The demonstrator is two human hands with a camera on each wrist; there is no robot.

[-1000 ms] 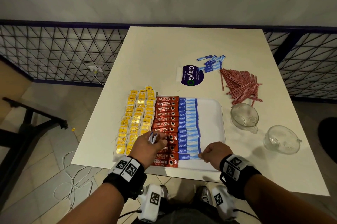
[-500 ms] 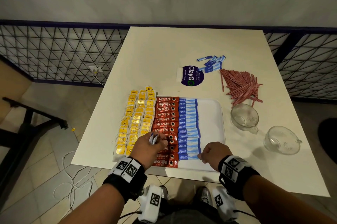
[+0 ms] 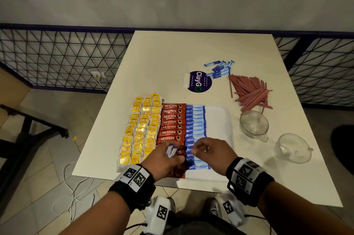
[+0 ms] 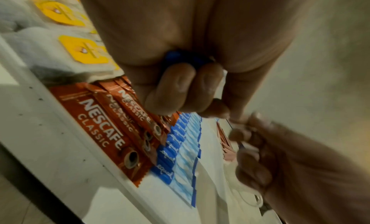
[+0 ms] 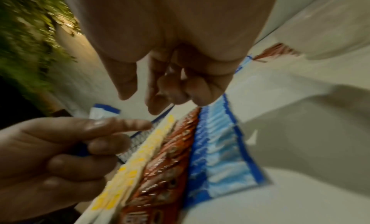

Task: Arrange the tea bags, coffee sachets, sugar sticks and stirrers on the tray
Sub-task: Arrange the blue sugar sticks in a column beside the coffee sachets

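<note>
A white tray (image 3: 220, 120) on the table carries rows of yellow tea bags (image 3: 141, 129), red coffee sachets (image 3: 172, 121) and a column of blue sugar sticks (image 3: 195, 123). Its right part is bare. My left hand (image 3: 164, 160) hovers over the near coffee sachets and grips a few sugar sticks (image 3: 171, 150), whose blue ends (image 4: 174, 58) show in the palm. My right hand (image 3: 210, 150) hangs just above the sugar column, close to the left hand, with loosely curled fingers (image 5: 160, 88) that hold nothing. Loose sugar sticks (image 3: 220, 68) and red stirrers (image 3: 249, 93) lie on the table beyond the tray.
Two glass cups (image 3: 253, 124) (image 3: 292, 148) stand right of the tray. A round ClayGo sticker (image 3: 199, 81) lies behind it. The tray sits at the table's near edge (image 3: 191, 183). A mesh railing runs behind the table.
My right hand has left the near end of the sugar column, risen and moved left toward my left hand. The left hand has hardly moved and still grips its sticks.
</note>
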